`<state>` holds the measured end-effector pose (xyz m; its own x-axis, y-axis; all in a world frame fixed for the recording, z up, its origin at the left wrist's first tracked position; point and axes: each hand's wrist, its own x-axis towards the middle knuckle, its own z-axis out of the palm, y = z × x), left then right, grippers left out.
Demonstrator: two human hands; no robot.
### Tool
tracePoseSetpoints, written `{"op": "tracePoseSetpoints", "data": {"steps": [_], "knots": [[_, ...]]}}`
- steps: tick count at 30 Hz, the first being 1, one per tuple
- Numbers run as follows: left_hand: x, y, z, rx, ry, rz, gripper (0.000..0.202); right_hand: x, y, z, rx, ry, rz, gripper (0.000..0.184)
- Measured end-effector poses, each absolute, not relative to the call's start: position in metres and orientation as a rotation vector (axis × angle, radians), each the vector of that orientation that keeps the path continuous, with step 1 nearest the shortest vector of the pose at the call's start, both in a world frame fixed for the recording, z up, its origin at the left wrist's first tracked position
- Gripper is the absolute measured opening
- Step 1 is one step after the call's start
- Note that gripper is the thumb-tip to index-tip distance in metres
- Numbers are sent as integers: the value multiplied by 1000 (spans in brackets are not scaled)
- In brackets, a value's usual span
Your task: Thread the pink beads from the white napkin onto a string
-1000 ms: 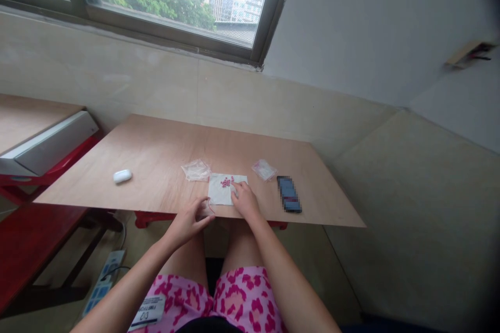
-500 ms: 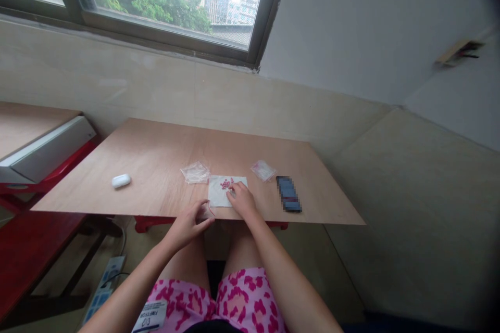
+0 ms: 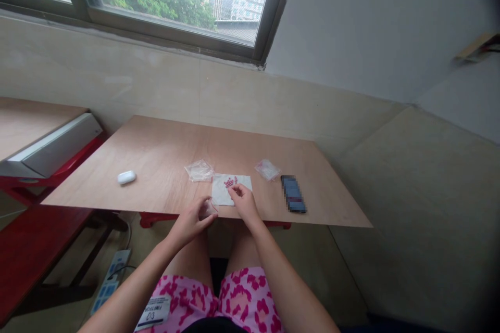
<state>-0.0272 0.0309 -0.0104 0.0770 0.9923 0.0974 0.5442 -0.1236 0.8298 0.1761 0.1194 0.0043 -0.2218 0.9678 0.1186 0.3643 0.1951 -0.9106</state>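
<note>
Left hand [image 3: 190, 223]: grip pinching small clear bag [image 3: 208, 210] at table [image 3: 156, 161] edge. Right hand [image 3: 245, 204]: fingers [image 3: 234, 192] bunched at pink beads [image 3: 230, 182], heaped on white sheet [image 3: 220, 193]; any pinch too small to tell. Most beads outside bag.

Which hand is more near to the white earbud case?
The left hand is nearer, to the right of the white earbud case and closer to the viewer; the right hand is farther right, beyond the left hand.
</note>
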Motion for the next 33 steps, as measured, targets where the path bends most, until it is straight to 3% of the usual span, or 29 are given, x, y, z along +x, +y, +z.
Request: {"op": "tracePoseSetpoints", "data": {"steps": [6,11,14,20,33], "knots": [[-27,30,-10,1736,1554,944,54,175,109,18,-1117,-1897,1091,17],[-26,28,-13,1709,1573,924,56,193,134,-1,-1381,-1946,789,18],[-26,29,-14,1702,1564,930,56,195,139,-8,-1418,-2115,599,28],[-25,29,-11,1628,1538,1004,56,187,138,-16,-1406,-2281,488,37],[-26,37,12,668,878,1234,50,185,145,-27,-1411,-2181,477,20]]}}
